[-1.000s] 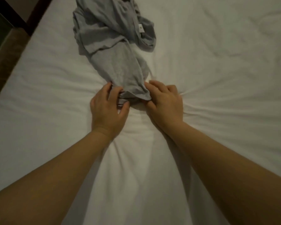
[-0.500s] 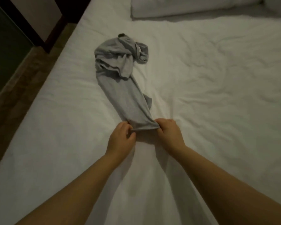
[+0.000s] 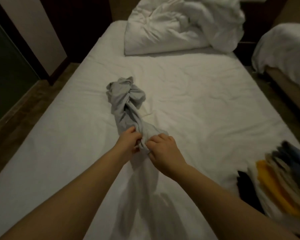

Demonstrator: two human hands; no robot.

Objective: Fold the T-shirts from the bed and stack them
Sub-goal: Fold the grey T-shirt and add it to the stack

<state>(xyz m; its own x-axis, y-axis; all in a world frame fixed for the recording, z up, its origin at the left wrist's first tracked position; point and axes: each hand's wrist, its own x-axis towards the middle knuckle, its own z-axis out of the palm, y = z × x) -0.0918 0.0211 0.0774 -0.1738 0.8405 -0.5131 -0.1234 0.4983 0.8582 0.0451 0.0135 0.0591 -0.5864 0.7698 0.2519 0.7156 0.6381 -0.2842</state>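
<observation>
A grey T-shirt lies bunched and twisted into a long rope on the white bed, its crumpled far end toward the pillows. Both hands hold its near end. My left hand pinches the hem from the left, fingers curled into the cloth. My right hand grips the same end from the right, knuckles up. The hands are almost touching. A stack of folded T-shirts in black, white, yellow, beige and blue sits at the bed's right edge.
A rumpled white duvet is heaped at the head of the bed. A second bed stands to the right across a narrow gap. Dark floor and a dark door run along the left side.
Both hands have dragged the grey T-shirt's near end toward me, stretching it out. The view has lifted, so the duvet, second bed and folded stack now show.
</observation>
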